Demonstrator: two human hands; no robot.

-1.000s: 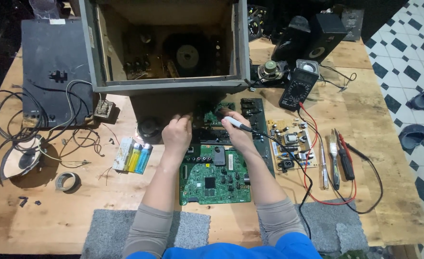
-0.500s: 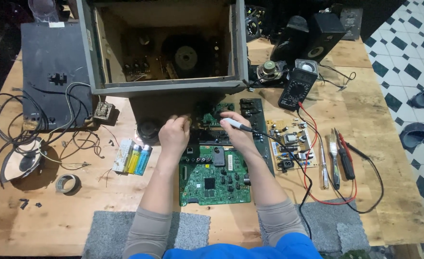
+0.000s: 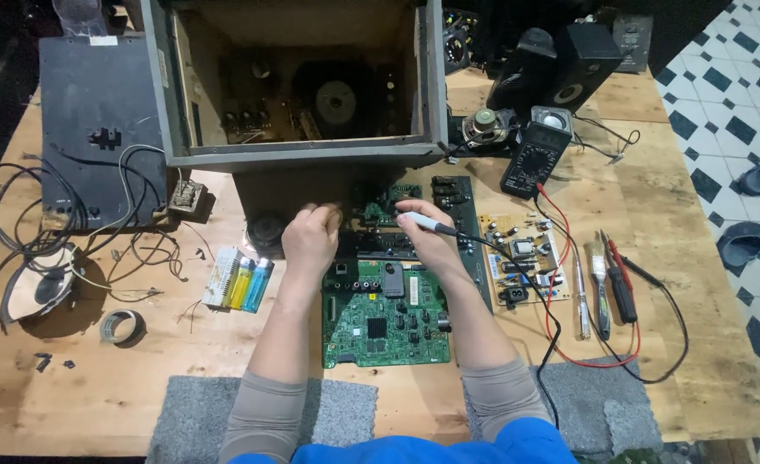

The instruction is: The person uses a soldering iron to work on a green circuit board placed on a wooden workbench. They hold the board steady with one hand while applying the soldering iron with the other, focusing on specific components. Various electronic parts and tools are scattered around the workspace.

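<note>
An open wooden speaker cabinet (image 3: 298,82) stood at the far edge of the wooden worktop (image 3: 96,387). A green circuit board (image 3: 386,314) lay near the middle, toward the near edge. Left hand (image 3: 311,239) rested curled at the board's far end; whether it pinched anything could not be told. Right hand (image 3: 427,236) was closed around a soldering iron (image 3: 427,224), tip over a small board (image 3: 388,202). Three lighters (image 3: 241,280) lay left of the board.
</note>
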